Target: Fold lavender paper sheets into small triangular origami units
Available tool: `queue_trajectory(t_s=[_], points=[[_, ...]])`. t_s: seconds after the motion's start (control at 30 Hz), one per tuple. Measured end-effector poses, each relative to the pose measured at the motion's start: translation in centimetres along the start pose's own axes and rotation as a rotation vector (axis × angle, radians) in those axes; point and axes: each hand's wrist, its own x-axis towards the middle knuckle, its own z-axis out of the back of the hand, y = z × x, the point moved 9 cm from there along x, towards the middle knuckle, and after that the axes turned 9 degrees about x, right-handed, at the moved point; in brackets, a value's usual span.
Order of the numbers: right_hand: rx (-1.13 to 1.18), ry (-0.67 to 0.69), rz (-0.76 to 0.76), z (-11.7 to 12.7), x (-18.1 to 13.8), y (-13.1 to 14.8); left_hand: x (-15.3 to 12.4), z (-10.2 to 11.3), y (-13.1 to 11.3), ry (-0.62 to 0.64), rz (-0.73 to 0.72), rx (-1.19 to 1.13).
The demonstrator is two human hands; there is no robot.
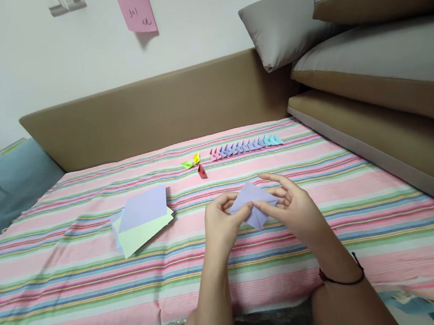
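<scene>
A partly folded lilac paper (250,199) is held in the air just above the striped cloth (97,285). My left hand (221,221) pinches its left edge with thumb and fingers. My right hand (291,207) pinches the right side, index finger stretched over the top fold. A black band circles my right wrist. To the left lies a small stack of square sheets (141,219), lilac on top and pale green beneath.
A row of several small folded pieces (245,146) in pink, lilac and blue lies further back, with a yellow-green piece (191,161) and a red piece (202,172) beside it. Stacked cushions (371,57) rise at the right. A teal pillow (4,185) sits at the left.
</scene>
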Motion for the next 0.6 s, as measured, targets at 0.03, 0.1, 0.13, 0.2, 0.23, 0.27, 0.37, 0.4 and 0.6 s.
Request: queue_trajectory(t_s=[0.03, 0.1, 0.13, 0.2, 0.23, 0.27, 0.37, 0.4, 0.6], points=[[0.004, 0.014, -0.013, -0.06, 0.01, -0.11, 0.01, 0.09, -0.07, 0.000, -0.009, 0.003], [0.002, 0.030, -0.028, -0.10, 0.03, -0.27, -0.01, 0.01, -0.30, 0.027, -0.037, 0.027], [-0.001, 0.037, -0.035, -0.11, 0.05, -0.36, -0.03, -0.11, -0.43, 0.046, -0.052, 0.047], [-0.006, 0.055, -0.039, -0.16, 0.10, -0.48, -0.08, -0.33, -0.56, 0.077, -0.064, 0.089], [-0.013, 0.065, -0.038, -0.21, 0.13, -0.50, -0.10, -0.37, -0.55, 0.086, -0.061, 0.104], [-0.027, 0.077, -0.034, -0.26, 0.14, -0.51, -0.12, -0.37, -0.52, 0.089, -0.055, 0.114], [-0.105, 0.096, -0.005, -0.34, 0.08, -0.36, -0.16, -0.30, -0.45, 0.104, -0.041, 0.127], [-0.131, 0.102, 0.002, -0.38, 0.02, -0.32, -0.17, -0.29, -0.41, 0.111, -0.037, 0.134], [-0.137, 0.172, -0.041, -0.91, -0.25, -0.66, -0.29, -0.08, 0.07, 0.150, -0.024, 0.174]])
